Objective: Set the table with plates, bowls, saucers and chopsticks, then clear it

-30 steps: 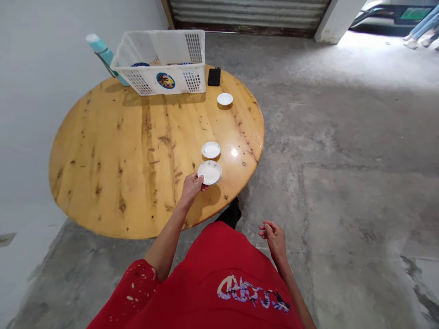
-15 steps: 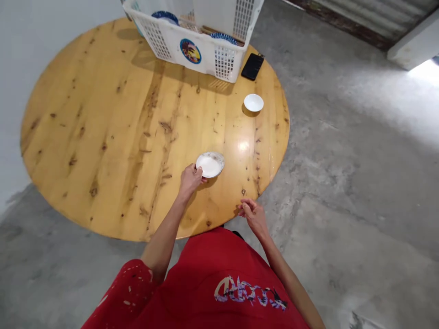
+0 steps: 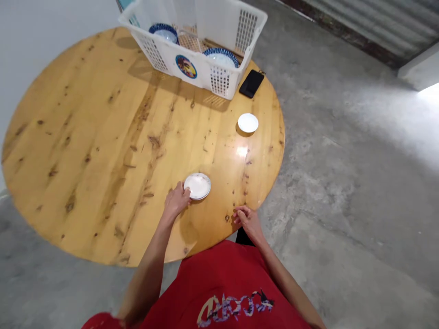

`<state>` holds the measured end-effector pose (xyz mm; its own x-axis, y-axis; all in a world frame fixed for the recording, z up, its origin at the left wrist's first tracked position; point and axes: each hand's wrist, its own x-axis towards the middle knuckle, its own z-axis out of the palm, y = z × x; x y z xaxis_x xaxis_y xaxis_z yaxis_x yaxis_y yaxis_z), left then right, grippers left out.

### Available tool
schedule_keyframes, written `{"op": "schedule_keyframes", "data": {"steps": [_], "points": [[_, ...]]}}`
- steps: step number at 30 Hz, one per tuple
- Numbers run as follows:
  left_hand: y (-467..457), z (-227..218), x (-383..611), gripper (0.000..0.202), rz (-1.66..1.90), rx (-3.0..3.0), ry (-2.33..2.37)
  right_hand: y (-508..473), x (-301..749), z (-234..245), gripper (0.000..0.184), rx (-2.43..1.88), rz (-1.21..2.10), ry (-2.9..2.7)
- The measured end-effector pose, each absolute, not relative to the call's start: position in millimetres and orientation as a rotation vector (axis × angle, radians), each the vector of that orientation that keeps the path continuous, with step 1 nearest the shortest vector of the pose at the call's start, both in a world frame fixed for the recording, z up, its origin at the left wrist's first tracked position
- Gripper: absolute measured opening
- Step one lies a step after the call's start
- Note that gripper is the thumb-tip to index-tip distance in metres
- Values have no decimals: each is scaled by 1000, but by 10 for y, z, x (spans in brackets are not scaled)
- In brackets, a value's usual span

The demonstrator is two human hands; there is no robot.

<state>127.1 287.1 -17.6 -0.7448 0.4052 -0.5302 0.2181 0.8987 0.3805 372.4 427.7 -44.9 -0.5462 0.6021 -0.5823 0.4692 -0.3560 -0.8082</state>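
My left hand [image 3: 176,199] has its fingers on the left rim of a white saucer [image 3: 198,186] lying near the front of the round wooden table [image 3: 103,151]. I cannot tell whether a second saucer lies under it. My right hand [image 3: 248,220] rests at the table's front edge with its fingers curled and nothing in them. A small white dish [image 3: 248,123] sits farther back, to the right of the saucer and beyond my right hand.
A white plastic basket [image 3: 192,50] holds blue-rimmed bowls [image 3: 221,57] and stands at the table's far edge. A black phone [image 3: 251,83] lies beside it. A concrete floor surrounds the table, with a white wall at left.
Two saucers stood apart a second ago; now only one stack or saucer shows, under my left hand. My right hand has moved from beside my body to the table edge. The view has tilted down.
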Motion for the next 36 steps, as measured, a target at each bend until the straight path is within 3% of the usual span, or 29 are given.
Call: {"op": "schedule_keyframes", "data": {"steps": [4,9,17,26,36], "points": [[2941,-239,1363,42,367,289,2369,5162,3313,-446,26,-1345,2039,-1834],[3107,-329,1655,41,631,-66,2395,6228,2711,-437,22,-1227,1998,-1895],[3827,-396,2241,31,954,-281,2322,7422,1909,-572,36,-1268,1744,-2006],[4507,-369,2504,35,1227,-405,2214,7603,1493,-788,15,-1122,1599,-2310],[4513,-387,2458,42,1404,-407,2059,7382,1960,-578,20,-1153,1697,-2277]]}}
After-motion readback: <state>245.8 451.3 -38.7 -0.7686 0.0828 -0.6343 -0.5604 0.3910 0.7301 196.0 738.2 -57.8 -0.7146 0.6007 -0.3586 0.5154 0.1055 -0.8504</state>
